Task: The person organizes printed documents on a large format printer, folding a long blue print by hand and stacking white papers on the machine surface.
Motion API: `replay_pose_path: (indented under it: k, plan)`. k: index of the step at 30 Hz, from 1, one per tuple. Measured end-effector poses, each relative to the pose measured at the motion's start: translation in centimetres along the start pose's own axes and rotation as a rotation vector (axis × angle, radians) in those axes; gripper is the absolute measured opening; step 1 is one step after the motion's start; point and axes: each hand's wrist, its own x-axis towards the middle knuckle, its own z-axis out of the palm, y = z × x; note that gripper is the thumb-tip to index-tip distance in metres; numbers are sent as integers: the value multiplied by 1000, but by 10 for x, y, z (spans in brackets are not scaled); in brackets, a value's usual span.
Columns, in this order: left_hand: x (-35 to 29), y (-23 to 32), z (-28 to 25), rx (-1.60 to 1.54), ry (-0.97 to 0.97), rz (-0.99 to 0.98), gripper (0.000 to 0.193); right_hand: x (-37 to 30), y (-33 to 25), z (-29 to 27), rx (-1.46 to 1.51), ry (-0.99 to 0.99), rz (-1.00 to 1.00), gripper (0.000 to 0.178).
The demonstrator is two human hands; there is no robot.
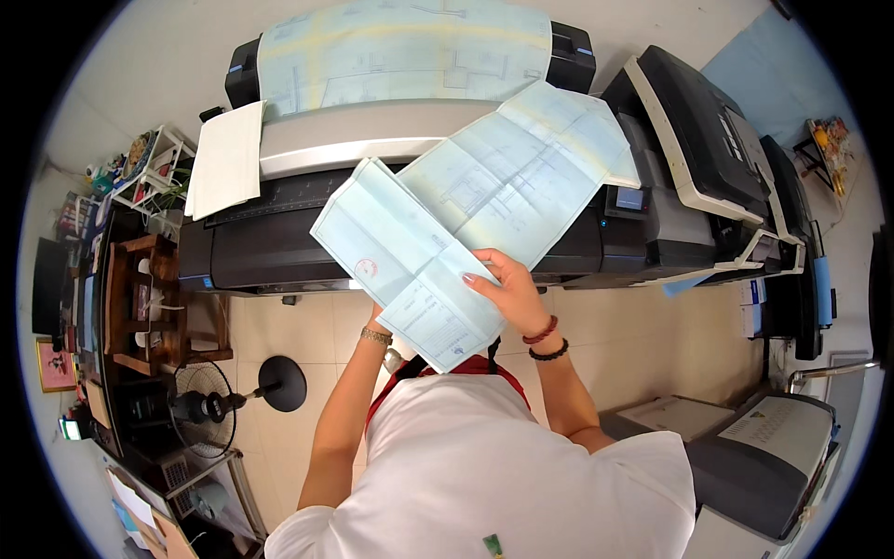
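A stack of folded pale blue drawing sheets point(400, 265) with a red round stamp is held tilted in front of my waist. My right hand point(507, 289) grips its right edge, thumb lying on top. My left hand point(377, 317) is under the left side of the stack; its fingers are hidden by the paper. Beyond the stack, a long creased drawing point(521, 177) with faint lines and yellowish bands lies unfolded across the front of a wide-format printer point(279, 238). Whether it joins the stack cannot be seen.
Another drawing point(400, 56) drapes over the printer's top roll. White papers point(228, 163) rest at its left end. A copier point(698, 140) stands at right, another grey machine point(759, 456) behind it. On the left are a floor fan point(205, 405) and a wooden chair point(144, 303).
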Motion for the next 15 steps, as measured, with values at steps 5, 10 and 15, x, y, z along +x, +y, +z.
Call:
replay_pose_path:
  k: [5,10,15]
  plan:
    - [-3,15,45,-318,-17,-105,72,2,-8,-7,174,-217,131,26]
    - [33,8,72,-445,141,-142,79,37,44,-44,-135,89,-9,30]
    - [48,-11,73,-371,252,-246,90,71,119,-78,-768,272,19,37]
